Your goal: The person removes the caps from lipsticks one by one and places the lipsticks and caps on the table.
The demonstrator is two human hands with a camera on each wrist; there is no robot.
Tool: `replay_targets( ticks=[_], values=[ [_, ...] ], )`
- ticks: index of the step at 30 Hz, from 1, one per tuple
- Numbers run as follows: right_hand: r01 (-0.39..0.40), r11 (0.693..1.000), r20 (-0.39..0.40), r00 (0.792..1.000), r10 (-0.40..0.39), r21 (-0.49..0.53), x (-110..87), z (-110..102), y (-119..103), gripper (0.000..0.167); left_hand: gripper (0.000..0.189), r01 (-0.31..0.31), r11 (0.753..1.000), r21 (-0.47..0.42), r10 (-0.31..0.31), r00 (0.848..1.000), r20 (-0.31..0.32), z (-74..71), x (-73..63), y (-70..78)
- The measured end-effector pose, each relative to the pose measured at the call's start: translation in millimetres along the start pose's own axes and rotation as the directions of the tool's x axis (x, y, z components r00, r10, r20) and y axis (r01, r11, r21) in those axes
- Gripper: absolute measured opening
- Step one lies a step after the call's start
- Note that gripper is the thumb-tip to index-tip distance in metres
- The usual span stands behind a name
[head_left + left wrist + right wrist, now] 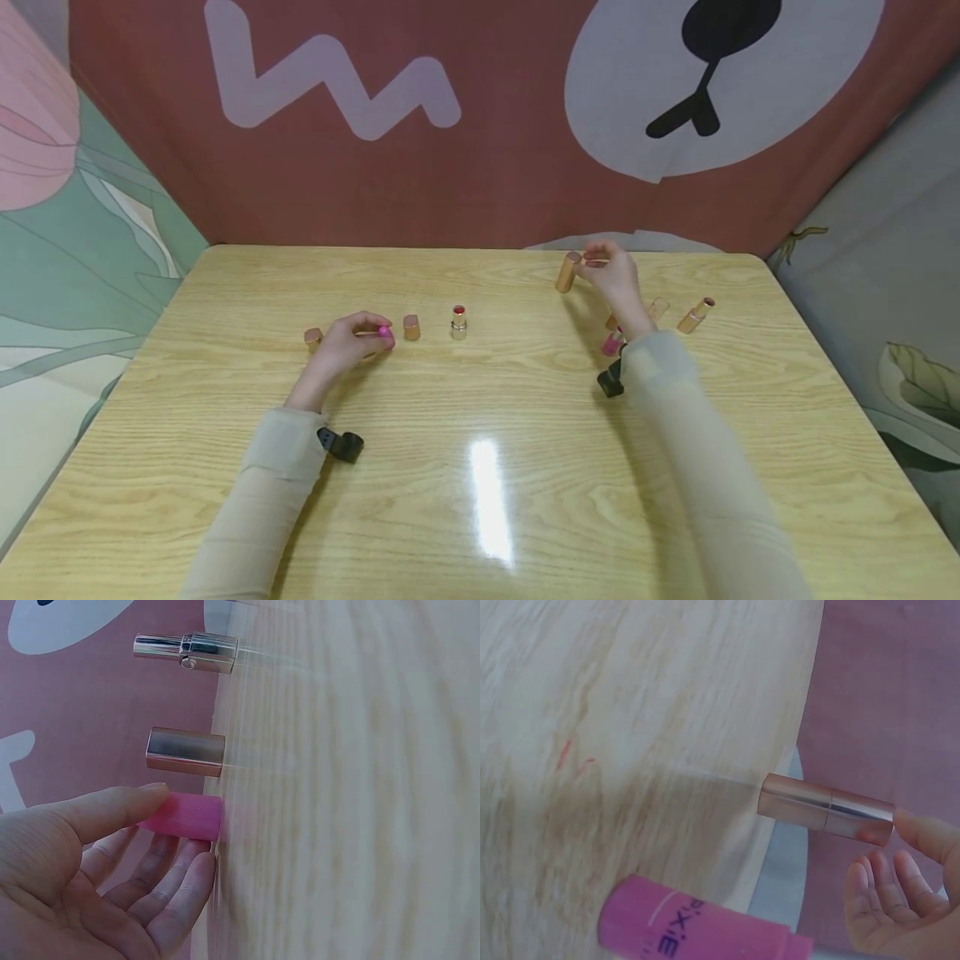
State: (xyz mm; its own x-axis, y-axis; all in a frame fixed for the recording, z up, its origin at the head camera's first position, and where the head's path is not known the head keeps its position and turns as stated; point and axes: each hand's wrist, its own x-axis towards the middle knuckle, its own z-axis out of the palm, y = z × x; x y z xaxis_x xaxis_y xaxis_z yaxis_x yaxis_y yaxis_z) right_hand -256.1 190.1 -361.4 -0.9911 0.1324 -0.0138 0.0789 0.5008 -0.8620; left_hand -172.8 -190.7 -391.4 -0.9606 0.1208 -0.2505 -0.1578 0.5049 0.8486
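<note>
Pinched between the thumb and fingers of my left hand point(339, 345) is a pink lipstick cap point(187, 816), its base at the tabletop. To its right stand a gold cap point(412, 327) and an uncapped lipstick point(459, 323) with a red tip. My right hand point(617, 277) is at the far edge, beside a closed gold lipstick point(825, 808) standing upright. The thumb tip meets the top of that tube, while the other fingers stay spread apart from it. A pink tube base point(697, 922) lettered "PIXIE" stands nearer, partly behind the right wrist in the head view.
Another gold cap point(312, 337) stands left of the left hand, partly covered by it. On the right is an uncapped gold lipstick point(696, 316), with a clear piece point(658, 308) beside the right wrist. The wooden table point(420, 500) meets a printed cloth backdrop point(480, 192).
</note>
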Motion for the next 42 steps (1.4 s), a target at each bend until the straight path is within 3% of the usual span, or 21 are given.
replay_targets(
  ticks=[16,28,42],
  values=[
    [-0.033,0.999,0.037,0.999,0.033,-0.003,3.1,10,3,0.038,0.035,0.006,1.0,-0.003,-0.006,1.0,0.004,-0.2,0.7,-0.2],
    [0.0,1.0,0.0,1.0,0.0,-0.021,3.2,14,6,0.033,0.035,0.003,1.0,-0.004,-0.003,1.0,0.003,-0.6,0.6,0.7],
    [-0.047,0.996,0.064,0.997,0.042,0.072,-5.7,11,-3,0.037,0.036,-0.002,1.0,-0.009,0.002,1.0,-0.002,1.9,-0.1,1.9]
  ],
)
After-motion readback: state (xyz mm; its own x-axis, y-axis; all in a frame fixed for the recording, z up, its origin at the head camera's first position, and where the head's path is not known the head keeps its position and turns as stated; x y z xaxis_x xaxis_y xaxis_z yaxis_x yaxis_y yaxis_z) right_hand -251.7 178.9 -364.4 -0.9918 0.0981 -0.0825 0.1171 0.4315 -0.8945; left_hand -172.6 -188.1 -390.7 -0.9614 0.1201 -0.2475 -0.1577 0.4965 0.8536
